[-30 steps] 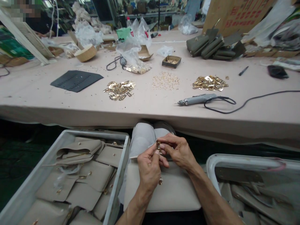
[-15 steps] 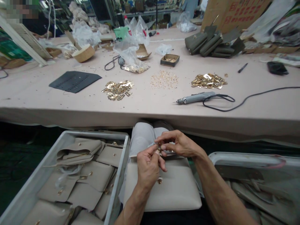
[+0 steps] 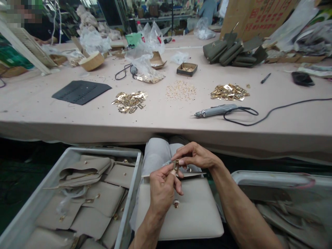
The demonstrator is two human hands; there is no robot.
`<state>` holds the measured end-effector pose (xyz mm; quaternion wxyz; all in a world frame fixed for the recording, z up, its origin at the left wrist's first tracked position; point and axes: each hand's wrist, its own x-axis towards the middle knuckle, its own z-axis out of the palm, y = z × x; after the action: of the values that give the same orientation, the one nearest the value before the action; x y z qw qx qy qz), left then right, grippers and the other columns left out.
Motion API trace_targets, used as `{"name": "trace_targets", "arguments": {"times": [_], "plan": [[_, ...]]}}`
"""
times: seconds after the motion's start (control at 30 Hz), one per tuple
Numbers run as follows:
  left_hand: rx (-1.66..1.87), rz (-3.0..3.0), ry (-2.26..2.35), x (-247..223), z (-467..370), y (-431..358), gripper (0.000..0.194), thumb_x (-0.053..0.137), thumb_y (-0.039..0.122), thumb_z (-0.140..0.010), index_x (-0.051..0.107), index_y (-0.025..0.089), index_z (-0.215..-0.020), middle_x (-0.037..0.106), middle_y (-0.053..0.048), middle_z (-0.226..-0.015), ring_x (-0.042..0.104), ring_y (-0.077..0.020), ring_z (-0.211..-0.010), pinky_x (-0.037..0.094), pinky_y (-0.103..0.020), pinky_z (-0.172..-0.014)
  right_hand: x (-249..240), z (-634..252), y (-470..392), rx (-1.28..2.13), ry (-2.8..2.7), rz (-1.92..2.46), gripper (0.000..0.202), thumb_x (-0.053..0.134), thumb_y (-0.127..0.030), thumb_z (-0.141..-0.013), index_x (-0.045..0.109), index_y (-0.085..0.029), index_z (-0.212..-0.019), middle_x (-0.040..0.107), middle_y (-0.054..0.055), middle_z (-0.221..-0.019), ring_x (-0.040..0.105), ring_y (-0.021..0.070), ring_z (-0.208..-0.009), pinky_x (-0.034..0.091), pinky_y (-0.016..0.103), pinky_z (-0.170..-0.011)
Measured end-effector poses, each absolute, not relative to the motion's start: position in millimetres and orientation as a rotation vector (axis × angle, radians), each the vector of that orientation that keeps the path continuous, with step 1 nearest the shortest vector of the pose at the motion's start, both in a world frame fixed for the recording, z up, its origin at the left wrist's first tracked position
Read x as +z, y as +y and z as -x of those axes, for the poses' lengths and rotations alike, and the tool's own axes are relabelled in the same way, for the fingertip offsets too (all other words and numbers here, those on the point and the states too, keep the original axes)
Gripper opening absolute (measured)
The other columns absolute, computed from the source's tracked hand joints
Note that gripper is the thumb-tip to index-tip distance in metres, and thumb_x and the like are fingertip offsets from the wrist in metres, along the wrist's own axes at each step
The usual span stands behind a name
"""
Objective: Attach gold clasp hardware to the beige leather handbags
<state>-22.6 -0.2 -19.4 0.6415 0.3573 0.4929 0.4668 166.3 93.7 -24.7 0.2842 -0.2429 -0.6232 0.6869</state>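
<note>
A beige bag (image 3: pixel 197 214) lies across my lap, with a small gold turn lock (image 3: pixel 176 204) on its front. Just above the lock, my left hand (image 3: pixel 163 185) pinches a gold rectangular metal plate (image 3: pixel 176 165) between thumb and fingers. From the right, my right hand (image 3: pixel 199 157) has its thumb and index finger closed on the same plate's upper end. The bag's flap edge (image 3: pixel 193 174) shows behind the fingers; whether the plate sits on it I cannot tell.
On the table (image 3: pixel 160 117) lie gold frame pieces (image 3: pixel 129 102), gold plates (image 3: pixel 229 92), scattered tiny parts (image 3: pixel 181 90) and a corded electric screwdriver (image 3: pixel 216 110). A crate of beige bags (image 3: pixel 103 197) stands left; another crate (image 3: pixel 275 176) is right. Dark green bags (image 3: pixel 230 52) lie farther back.
The gold plate shows more plainly between my fingers, standing more upright. My right hand has shifted slightly left, and more of the flap edge is visible. The whole view has tilted a little.
</note>
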Motion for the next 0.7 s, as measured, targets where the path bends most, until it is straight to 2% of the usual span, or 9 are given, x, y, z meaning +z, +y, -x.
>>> {"name": "trace_targets", "arguments": {"times": [0.13, 0.33, 0.5, 0.63, 0.7], "plan": [[1.047, -0.828, 1.122, -18.0, 22.1, -2.0, 0.021, 0.066, 0.029, -0.089, 0.074, 0.01, -0.082, 0.057, 0.003, -0.047, 0.047, -0.0082, -0.033, 0.047, -0.019, -0.038, -24.3, -167.1, 95.8, 1.825, -1.726, 0.623, 0.033, 0.081, -0.038, -0.091, 0.08, -0.009, -0.107, 0.072, 0.009, -0.087, 0.061, 0.012, -0.063, 0.05, 0.02, -0.058], [1.065, -0.802, 1.111, -18.1, 22.4, 2.1, 0.021, 0.066, 0.029, -0.089, 0.074, 0.01, -0.083, 0.062, 0.001, -0.055, 0.048, -0.0076, -0.034, 0.046, -0.02, -0.038, -28.2, -163.9, 96.6, 1.855, -1.647, 0.661, 0.038, 0.084, -0.039, -0.088, 0.079, -0.011, -0.114, 0.071, 0.007, -0.084, 0.06, 0.0123, -0.064, 0.05, 0.02, -0.058], [1.072, -0.89, 1.211, -15.3, 16.9, -1.4, 0.026, 0.065, 0.032, -0.091, 0.077, 0.012, -0.102, 0.072, -0.005, -0.079, 0.055, -0.0077, -0.04, 0.047, -0.02, -0.042, -33.3, -164.6, 97.2, 1.827, -1.604, 0.69, 0.037, 0.086, -0.038, -0.086, 0.08, -0.01, -0.109, 0.072, 0.009, -0.085, 0.06, 0.0121, -0.063, 0.05, 0.02, -0.056], [1.008, -1.089, 1.347, -15.4, 13.0, -11.6, 0.029, 0.064, 0.035, -0.095, 0.074, 0.016, -0.115, 0.065, 0.001, -0.057, 0.055, -0.0104, -0.043, 0.04, -0.018, -0.043, -36.2, -166.6, 97.9, 1.881, -1.552, 0.643, 0.037, 0.087, -0.035, -0.085, 0.08, -0.009, -0.11, 0.07, 0.007, -0.079, 0.061, 0.0131, -0.064, 0.051, 0.022, -0.059], [0.973, -1.214, 1.4, -17.4, 12.8, -14.2, 0.031, 0.063, 0.036, -0.097, 0.072, 0.018, -0.12, 0.062, 0.001, -0.053, 0.056, -0.0125, -0.044, 0.037, -0.019, -0.043, -37.2, -167.2, 98.1, 1.898, -1.538, 0.62, 0.037, 0.088, -0.034, -0.084, 0.08, -0.009, -0.11, 0.07, 0.007, -0.08, 0.062, 0.0134, -0.064, 0.052, 0.023, -0.06]]}}
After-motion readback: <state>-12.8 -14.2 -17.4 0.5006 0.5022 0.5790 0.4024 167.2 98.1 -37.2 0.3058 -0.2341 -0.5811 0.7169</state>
